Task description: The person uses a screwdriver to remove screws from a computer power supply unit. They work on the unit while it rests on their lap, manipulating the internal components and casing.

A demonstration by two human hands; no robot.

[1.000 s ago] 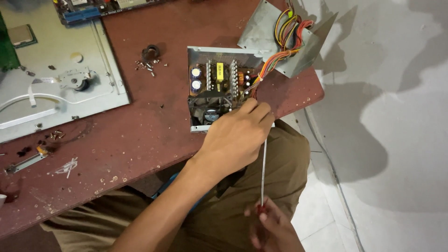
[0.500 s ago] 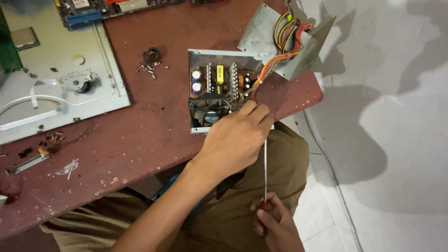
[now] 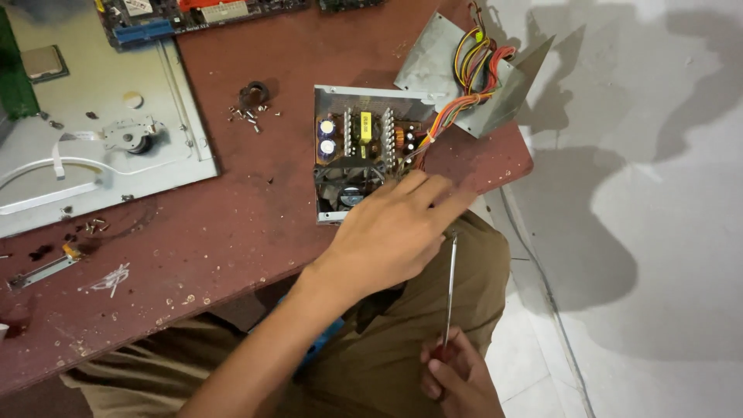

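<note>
An open power supply box (image 3: 356, 135) with capacitors, coils and a fan lies near the table's right edge. Its bent metal lid (image 3: 433, 66) leans behind it, and a bundle of coloured wires (image 3: 472, 70) runs between the two. My left hand (image 3: 395, 232) lies flat over the box's near right corner, fingers stretched to the right, hiding that corner. Low over my lap, my right hand (image 3: 457, 379) grips the handle of a long thin screwdriver (image 3: 450, 294). The shaft points up, and its tip disappears under my left fingers.
The reddish-brown table (image 3: 232, 232) is scratched and speckled. A grey metal chassis (image 3: 93, 155) with a white ribbon lies at the left, a circuit board (image 3: 178, 15) at the top edge. Loose screws (image 3: 248, 114) sit beside a black ring (image 3: 254, 94). Grey floor lies to the right.
My left fingers have uncurled and stretched out to the right over the box corner. The screwdriver and my right hand have stayed almost in place.
</note>
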